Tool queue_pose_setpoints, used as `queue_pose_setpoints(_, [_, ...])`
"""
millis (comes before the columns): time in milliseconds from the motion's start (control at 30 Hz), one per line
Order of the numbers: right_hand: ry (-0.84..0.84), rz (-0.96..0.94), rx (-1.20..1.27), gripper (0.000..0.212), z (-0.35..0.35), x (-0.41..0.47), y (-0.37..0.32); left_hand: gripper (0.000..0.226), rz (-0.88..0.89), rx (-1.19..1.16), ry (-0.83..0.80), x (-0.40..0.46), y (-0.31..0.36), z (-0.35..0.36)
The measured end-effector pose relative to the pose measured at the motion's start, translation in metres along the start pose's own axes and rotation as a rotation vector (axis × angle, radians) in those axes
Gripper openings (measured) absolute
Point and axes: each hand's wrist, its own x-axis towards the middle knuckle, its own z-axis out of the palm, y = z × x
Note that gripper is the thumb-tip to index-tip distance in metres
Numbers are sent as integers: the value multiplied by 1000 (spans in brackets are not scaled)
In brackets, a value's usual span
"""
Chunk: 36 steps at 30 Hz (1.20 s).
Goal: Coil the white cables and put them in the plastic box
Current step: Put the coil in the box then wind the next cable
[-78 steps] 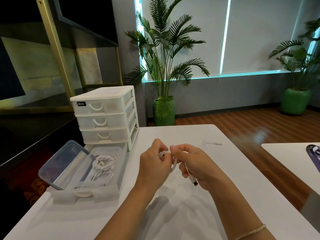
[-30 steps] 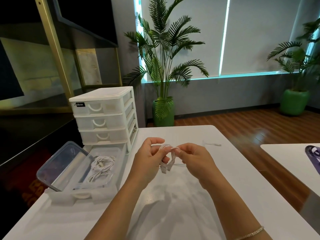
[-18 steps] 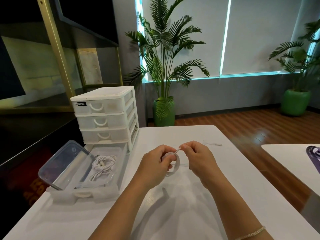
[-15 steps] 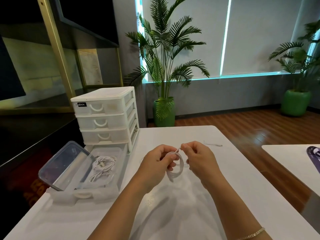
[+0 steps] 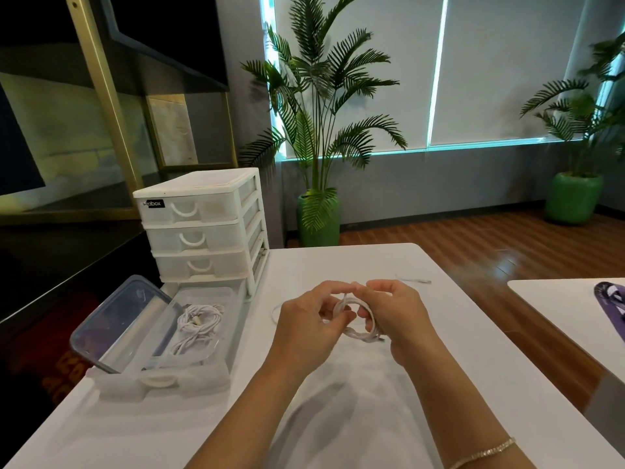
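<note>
Above the middle of a white table (image 5: 456, 333), a person's left hand (image 5: 306, 328) and right hand (image 5: 394, 314) meet, forearms reaching in from the near edge. Both sets of fingers curl around a coiled white cable (image 5: 360, 328), held just over the tabletop; a loose strand loops out past the left hand. At the table's left edge sits the open plastic box (image 5: 203, 333), lid tilted back, with more coiled cables (image 5: 199, 324) inside. A white drawer unit (image 5: 203, 228) stands just behind it. Bare tabletop lies between the hands and the box.
</note>
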Motion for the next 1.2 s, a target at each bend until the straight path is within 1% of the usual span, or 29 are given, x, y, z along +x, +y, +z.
queue_pose_setpoints(100, [-66, 70, 81, 40, -2, 1, -2, 31, 15, 32, 86, 1, -2, 1])
queue_pose_setpoints(200, [-186, 76, 140, 49, -5, -1, -4, 26, -58, 36, 151, 2, -4, 0])
queue_pose_setpoints(267, [-239, 50, 103, 58, -4, -3, -6, 22, -126, 5, 165, 3, -6, -1])
queue_pose_setpoints(333, [-226, 7, 41, 60, 0, -6, -6, 20, -204, -62, 147, 4, -7, -3])
queue_pose_setpoints(467, [-59, -107, -31, 63, 0, -5, -4, 12, -402, -317, 77, 9, -10, -3])
queue_pose_setpoints(533, [-11, -162, -56, 57, -2, -5, -2, 5, -497, -495, 50, 10, -7, -4])
queue_pose_setpoints(633, [15, -274, -215, 28, -1, -8, -2, 5, -590, -696, 37, 11, -4, -7])
queue_pose_setpoints(667, [14, -324, -278, 22, 0, -8, -2, 6, -613, -747, 38, 10, -4, -8])
queue_pose_setpoints(767, [-4, -440, -416, 16, 2, -9, -2, 10, -658, -848, 39, 9, -3, -11])
queue_pose_setpoints(833, [-8, -456, -459, 6, 2, -9, -3, 13, -656, -895, 30, 9, -2, -12])
queue_pose_setpoints(900, [-4, -454, -490, 13, 1, -8, -2, 13, -632, -942, 8, 10, -2, -13])
queue_pose_setpoints(967, [-20, -450, -519, 20, 0, -8, -2, 5, -574, -918, -26, 10, -3, -14])
queue_pose_setpoints(1000, [-38, -443, -530, 21, -1, -8, -3, 8, -533, -862, -36, 11, -5, -13])
queue_pose_setpoints(1133, [-84, -356, -475, 18, -2, -7, -1, 16, -338, -506, -21, 11, -8, -13])
queue_pose_setpoints(1200, [-103, -298, -405, 18, -1, -6, 0, 15, -279, -399, 2, 10, -8, -13])
